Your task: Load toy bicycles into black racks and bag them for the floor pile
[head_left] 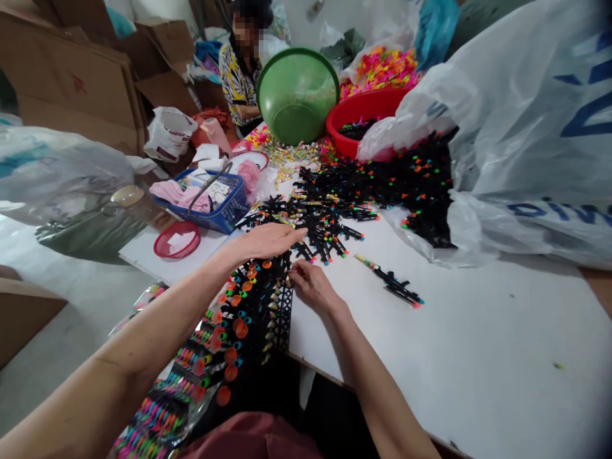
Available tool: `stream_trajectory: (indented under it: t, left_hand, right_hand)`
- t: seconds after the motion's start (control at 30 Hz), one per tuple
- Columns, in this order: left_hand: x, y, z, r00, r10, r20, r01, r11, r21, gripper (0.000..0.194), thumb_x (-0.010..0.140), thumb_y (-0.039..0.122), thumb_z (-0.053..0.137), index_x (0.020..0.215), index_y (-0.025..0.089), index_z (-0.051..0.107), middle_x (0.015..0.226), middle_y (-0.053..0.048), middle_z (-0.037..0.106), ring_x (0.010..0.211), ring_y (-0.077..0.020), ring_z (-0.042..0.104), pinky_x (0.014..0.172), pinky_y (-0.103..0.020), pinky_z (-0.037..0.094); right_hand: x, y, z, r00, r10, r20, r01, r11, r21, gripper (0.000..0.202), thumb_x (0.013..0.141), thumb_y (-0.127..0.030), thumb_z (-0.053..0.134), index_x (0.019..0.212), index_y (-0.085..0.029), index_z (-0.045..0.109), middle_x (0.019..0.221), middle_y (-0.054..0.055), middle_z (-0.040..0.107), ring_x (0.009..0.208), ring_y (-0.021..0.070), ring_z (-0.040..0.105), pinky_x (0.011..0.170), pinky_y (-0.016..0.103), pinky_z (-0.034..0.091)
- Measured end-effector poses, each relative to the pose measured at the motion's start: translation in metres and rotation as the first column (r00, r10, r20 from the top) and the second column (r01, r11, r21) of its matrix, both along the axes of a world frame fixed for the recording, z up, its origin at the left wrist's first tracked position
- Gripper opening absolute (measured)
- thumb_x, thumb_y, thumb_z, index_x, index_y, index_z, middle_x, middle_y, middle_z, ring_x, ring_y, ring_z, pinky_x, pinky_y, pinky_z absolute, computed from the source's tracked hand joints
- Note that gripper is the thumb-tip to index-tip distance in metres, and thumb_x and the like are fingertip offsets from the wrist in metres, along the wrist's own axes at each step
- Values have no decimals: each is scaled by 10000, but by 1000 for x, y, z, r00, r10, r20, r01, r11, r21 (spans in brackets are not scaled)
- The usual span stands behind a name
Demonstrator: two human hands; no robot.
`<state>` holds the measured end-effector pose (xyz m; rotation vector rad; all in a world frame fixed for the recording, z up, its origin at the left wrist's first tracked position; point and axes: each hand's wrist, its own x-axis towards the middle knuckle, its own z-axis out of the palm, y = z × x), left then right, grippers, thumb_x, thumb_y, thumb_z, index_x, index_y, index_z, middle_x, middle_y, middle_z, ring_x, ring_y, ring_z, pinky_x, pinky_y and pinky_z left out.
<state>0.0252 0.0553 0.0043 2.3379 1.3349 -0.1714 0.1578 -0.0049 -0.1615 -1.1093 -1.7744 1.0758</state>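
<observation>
A long row of black toy guns (255,306) with orange and green round tips runs along the table's near left edge. My left hand (277,241) lies flat across the far end of this row, its fingers stretched out together. Close by on the right, my right hand (313,284) has curled fingers pinched at the row's far end, on a black toy gun there; the fingertips are partly hidden. A single toy gun (394,284) with a yellow patterned end lies apart on the white table (478,344). Beyond my hands spreads a loose pile of toy guns (329,217).
A blue basket (224,207) with cloths and a small red basket (176,240) stand left. Behind are a green basin (299,95), a red tub (368,115) and a seated person (241,76). A large plastic bag (526,140) spills more toy guns at right.
</observation>
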Motion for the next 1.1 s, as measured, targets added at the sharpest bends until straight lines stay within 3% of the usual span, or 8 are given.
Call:
stream_trajectory:
  t: [0.1, 0.23, 0.33, 0.5, 0.7, 0.8, 1.0, 1.1]
  left_hand:
    - [1, -3, 0, 1000, -4, 11, 4, 1000, 5, 704, 883, 629, 115, 1054, 172, 623, 1121, -70, 639, 1035, -224, 570, 939, -315, 383]
    - [3, -2, -4, 1000, -27, 2, 26, 1000, 17, 711, 878, 642, 111, 1010, 168, 624, 1038, -64, 657, 973, -215, 588, 899, -312, 404]
    - [1, -1, -5, 999, -32, -15, 33, 999, 42, 716, 880, 645, 97, 989, 169, 621, 1029, -68, 652, 967, -215, 585, 877, -324, 412]
    - [-2, -6, 0, 999, -39, -20, 40, 998, 46, 707, 889, 637, 93, 935, 179, 629, 978, -55, 655, 917, -203, 593, 840, -313, 417]
    - [-10, -24, 5, 946, -319, -57, 324, 936, 135, 509, 951, 461, 211, 924, 155, 617, 938, -64, 626, 855, -169, 590, 789, -263, 419]
    - [-19, -26, 2, 930, -347, -126, 367, 905, 214, 438, 958, 351, 230, 923, 149, 618, 916, -72, 622, 855, -171, 592, 794, -271, 426]
    - [-36, -27, -4, 995, -94, -37, 101, 919, 382, 401, 952, 345, 277, 1050, 135, 605, 1053, -100, 607, 1006, -196, 569, 901, -314, 425]
    - [-37, -35, -6, 1000, 30, 9, -31, 915, 403, 353, 941, 308, 310, 1023, 132, 605, 992, -102, 620, 969, -203, 581, 883, -327, 445]
  right_hand:
    - [-10, -21, 1, 982, -161, -100, 152, 983, -99, 176, 845, -285, 483, 990, -188, 509, 812, 8, 598, 679, 123, 544, 648, 231, 420]
    - [-30, -43, 10, 940, -325, 103, 325, 945, 16, 219, 848, -303, 498, 1028, -181, 532, 919, 58, 596, 771, 165, 557, 697, 272, 434]
    - [-39, -47, 11, 908, -333, 256, 312, 943, 119, 219, 895, -257, 390, 1029, -158, 532, 948, 98, 585, 855, 199, 545, 733, 297, 426]
    - [-36, -46, 4, 916, -307, 259, 286, 951, 116, 234, 921, -245, 334, 1063, -158, 498, 945, 86, 593, 831, 185, 547, 736, 282, 412]
    - [-40, -39, 8, 853, -296, 430, 273, 955, 116, 166, 901, -224, 367, 977, -157, 498, 895, 88, 583, 797, 198, 537, 666, 277, 384]
    - [-46, -32, 9, 845, -282, 454, 253, 959, 125, 161, 900, -212, 366, 984, -155, 491, 896, 84, 581, 798, 193, 537, 671, 273, 379]
    - [-35, 10, 23, 867, -135, 480, 65, 985, 159, 121, 848, -186, 474, 948, -176, 542, 860, 34, 610, 742, 138, 559, 665, 218, 388]
    - [-25, 50, 37, 824, -173, 540, 105, 983, 153, 139, 817, -171, 522, 942, -170, 584, 861, 61, 633, 756, 150, 583, 674, 226, 395]
